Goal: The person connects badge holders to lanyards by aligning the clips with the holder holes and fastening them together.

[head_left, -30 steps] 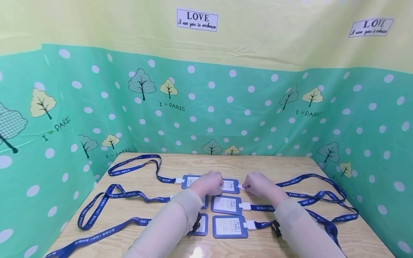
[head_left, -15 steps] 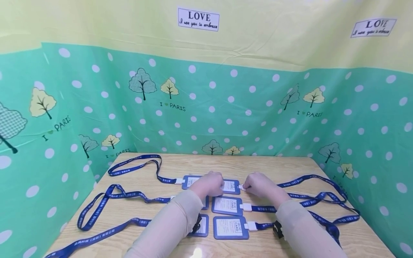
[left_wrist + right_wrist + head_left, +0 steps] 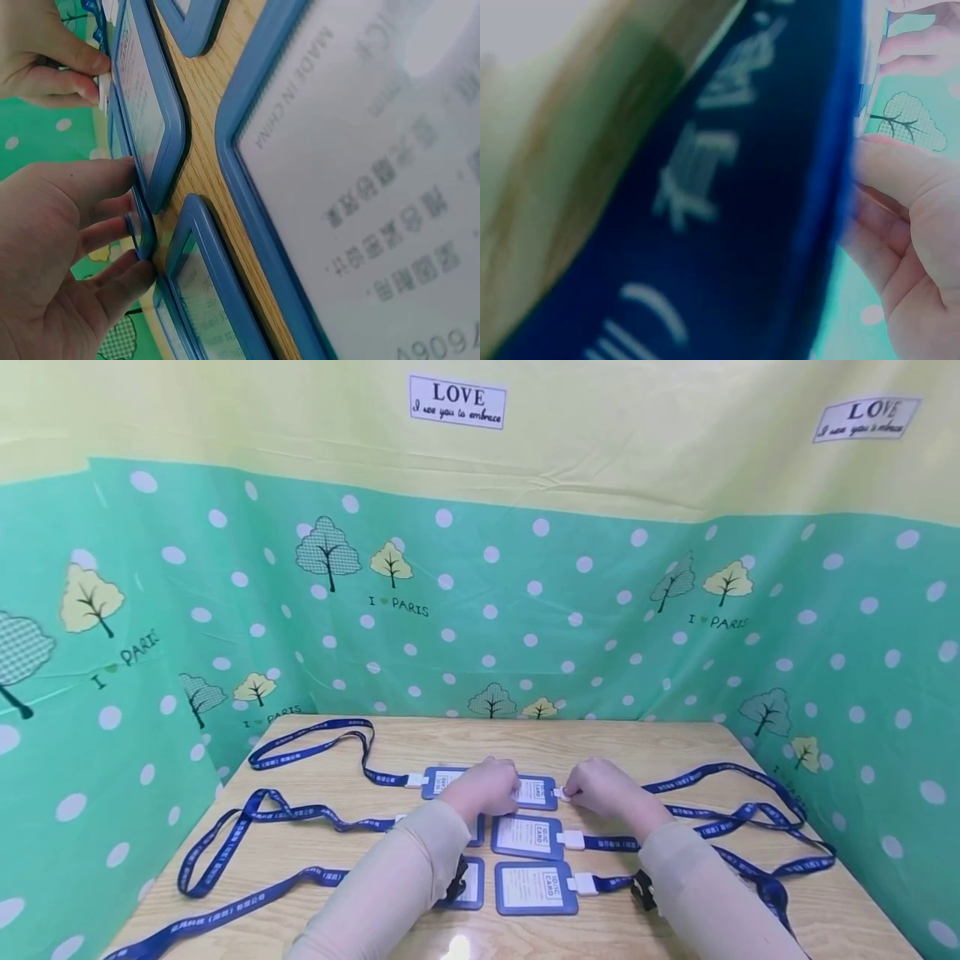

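Note:
In the head view my left hand holds the near end of a blue-framed badge holder in the back row. The left wrist view shows its thumb and fingers at the frame's edges. At the other end, my right hand pinches the white clip joining that holder to its navy lanyard. Blurred navy strap fills much of the right wrist view and hides what the fingertips hold. Immediately left lies another badge holder, partly behind my left hand.
Two more badge holders, middle and front, lie in the right column. In the left column, a front badge holder is partly covered by my left sleeve. Navy lanyards loop outward across the wooden table. Patterned curtain encloses it.

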`<state>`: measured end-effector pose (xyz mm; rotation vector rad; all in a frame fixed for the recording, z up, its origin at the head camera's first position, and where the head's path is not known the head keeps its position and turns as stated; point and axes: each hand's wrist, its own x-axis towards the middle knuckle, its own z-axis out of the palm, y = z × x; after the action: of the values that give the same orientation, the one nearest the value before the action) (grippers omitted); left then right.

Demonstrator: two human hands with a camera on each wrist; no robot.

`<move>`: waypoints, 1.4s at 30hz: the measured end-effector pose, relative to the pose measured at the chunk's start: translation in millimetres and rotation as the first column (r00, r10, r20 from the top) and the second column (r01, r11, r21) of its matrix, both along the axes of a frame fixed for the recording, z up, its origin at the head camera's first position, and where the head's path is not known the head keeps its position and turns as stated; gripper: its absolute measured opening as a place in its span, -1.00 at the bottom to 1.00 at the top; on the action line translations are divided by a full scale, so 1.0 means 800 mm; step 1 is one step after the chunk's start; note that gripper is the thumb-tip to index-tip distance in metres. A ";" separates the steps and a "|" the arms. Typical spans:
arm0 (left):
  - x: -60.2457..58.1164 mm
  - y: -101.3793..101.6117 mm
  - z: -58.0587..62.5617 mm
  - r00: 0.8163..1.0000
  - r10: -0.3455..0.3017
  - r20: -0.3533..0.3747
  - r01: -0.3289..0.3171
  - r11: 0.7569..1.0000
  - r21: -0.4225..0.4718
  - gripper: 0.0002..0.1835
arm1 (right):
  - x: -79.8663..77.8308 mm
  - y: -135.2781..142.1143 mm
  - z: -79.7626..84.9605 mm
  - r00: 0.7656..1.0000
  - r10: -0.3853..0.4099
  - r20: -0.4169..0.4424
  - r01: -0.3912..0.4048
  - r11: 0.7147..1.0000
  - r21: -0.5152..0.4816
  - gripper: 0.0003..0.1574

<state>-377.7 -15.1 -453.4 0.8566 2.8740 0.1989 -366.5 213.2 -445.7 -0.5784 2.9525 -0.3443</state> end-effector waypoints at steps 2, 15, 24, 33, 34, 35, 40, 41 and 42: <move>0.000 0.000 0.000 1.000 -0.007 -0.003 0.007 1.000 -0.005 -0.81 | 0.000 0.000 0.001 1.000 -0.003 0.005 0.003 1.000 0.002 -0.84; 0.000 -0.002 0.000 0.999 -0.032 -0.019 0.032 0.999 -0.030 -0.77 | -0.002 -0.003 0.003 1.000 0.018 0.004 -0.018 1.000 0.020 -0.84; 0.000 -0.001 -0.001 0.998 -0.053 -0.044 0.050 0.997 -0.055 -0.74 | -0.003 -0.005 -0.001 0.998 0.050 -0.030 -0.049 0.998 0.033 -0.85; 0.001 0.000 0.000 0.999 -0.041 -0.032 0.040 0.998 -0.045 -0.73 | -0.001 -0.002 -0.001 1.000 0.015 -0.021 -0.015 1.000 0.002 -0.90; 0.001 0.000 0.000 0.999 -0.038 -0.029 0.037 0.998 -0.043 -0.72 | -0.001 -0.002 -0.001 1.000 0.017 -0.021 -0.017 1.000 0.000 -0.90; 0.001 0.000 0.000 0.999 -0.036 -0.027 0.035 0.998 -0.043 -0.71 | -0.001 -0.002 -0.001 1.000 0.016 -0.020 -0.016 1.000 -0.001 -0.90; 0.001 0.000 0.001 0.999 -0.025 -0.023 0.023 0.999 -0.047 -0.71 | -0.002 -0.001 -0.001 1.000 0.010 -0.013 -0.010 1.000 -0.008 -0.90; 0.001 0.000 0.001 0.999 -0.024 -0.024 0.023 0.999 -0.047 -0.73 | -0.002 -0.001 -0.002 1.000 0.007 -0.013 -0.007 1.000 -0.008 -0.90; 0.001 0.000 0.001 0.999 -0.025 -0.026 0.023 0.999 -0.049 -0.75 | -0.002 -0.001 -0.002 1.000 0.005 -0.015 -0.005 1.000 -0.008 -0.90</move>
<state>-376.8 -14.9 -452.6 0.8914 2.8788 0.1158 -368.0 212.8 -447.1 -0.5914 2.9646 -0.3525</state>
